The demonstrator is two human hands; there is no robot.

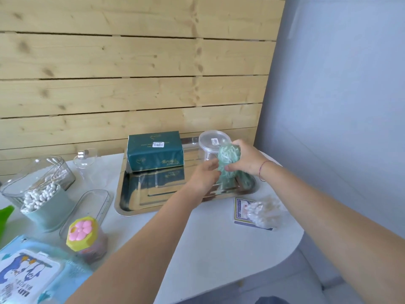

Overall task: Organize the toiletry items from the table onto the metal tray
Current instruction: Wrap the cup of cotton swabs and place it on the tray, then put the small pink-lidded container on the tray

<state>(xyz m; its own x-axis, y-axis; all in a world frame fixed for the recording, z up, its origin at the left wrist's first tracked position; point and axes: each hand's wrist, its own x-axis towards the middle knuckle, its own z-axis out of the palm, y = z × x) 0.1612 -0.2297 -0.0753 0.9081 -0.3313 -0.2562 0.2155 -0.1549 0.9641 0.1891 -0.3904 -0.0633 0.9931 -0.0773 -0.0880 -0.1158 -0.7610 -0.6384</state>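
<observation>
A shiny metal tray (140,200) lies on the white table. A dark green tissue pack (154,153) stands at its back left, and a clear round plastic tub (210,145) at its back right. Over the tray's right side both hands hold a green bag of small pale sticks (226,163). My right hand (245,159) grips its top and right side. My left hand (203,176) touches its left side, fingers curled against it. The bag's bottom is near the tray surface; whether it touches is unclear.
Left of the tray stand a clear lid (87,207), a teal cup of cotton swabs (43,202), a clear swab box (46,172), a yellow-lidded jar (84,234) and a baby wipes pack (24,275). Right of the tray, a clear bag of cotton (265,211) lies on a card box (240,210).
</observation>
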